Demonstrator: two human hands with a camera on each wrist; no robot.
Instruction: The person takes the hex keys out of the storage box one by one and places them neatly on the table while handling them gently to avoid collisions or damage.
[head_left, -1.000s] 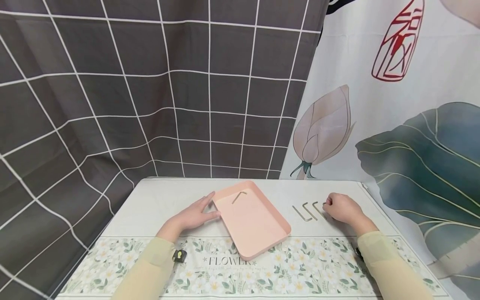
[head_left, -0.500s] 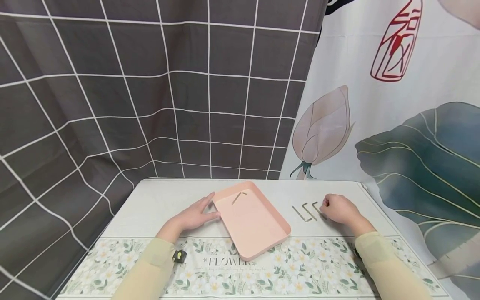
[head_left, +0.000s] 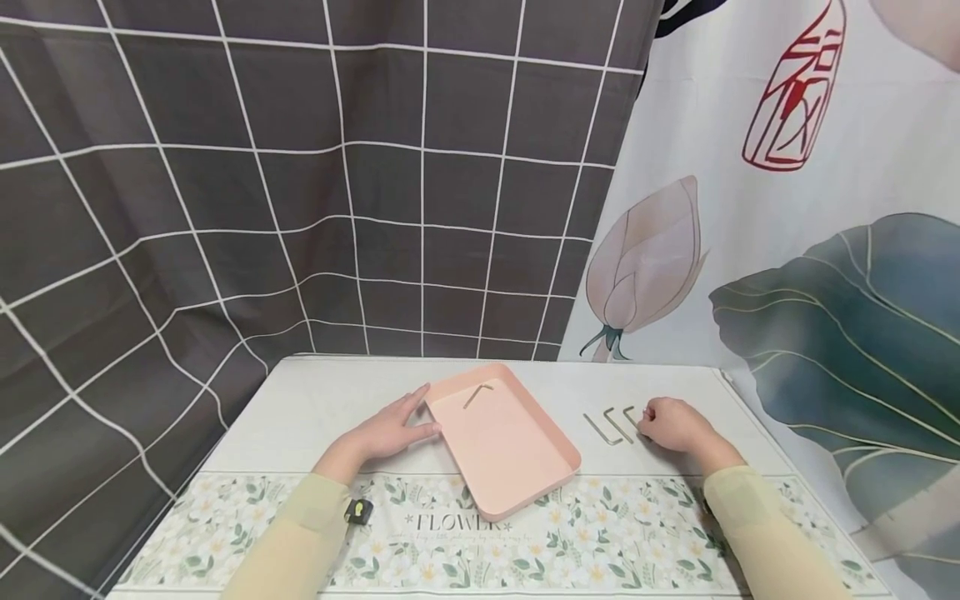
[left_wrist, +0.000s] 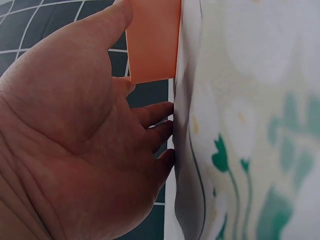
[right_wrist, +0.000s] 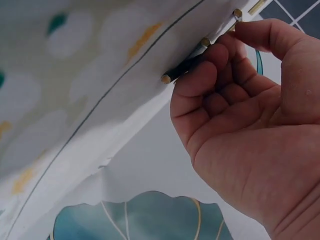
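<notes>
A pink rectangular tray point(head_left: 510, 450) lies turned at an angle on the table, with one brass-coloured hex key point(head_left: 477, 395) in its far end. My left hand point(head_left: 386, 427) rests at the tray's left side, thumb and forefinger spread and touching its wall. To the right, several hex keys point(head_left: 602, 429) lie side by side on the white cloth. My right hand point(head_left: 677, 423) is over the rightmost ones, fingers curled, pinching a hex key point(right_wrist: 180, 71) low on the table. Much of that key is hidden behind the fingers.
A floral printed strip point(head_left: 427, 571) crosses the front of the white table point(head_left: 322, 392). Behind hangs a dark checked curtain point(head_left: 375, 192), with a pale flower-printed curtain point(head_left: 675, 333) on the right.
My right hand has moved slightly left and nearer, towards the row of hex keys. The left hand and the tray have stayed in place.
</notes>
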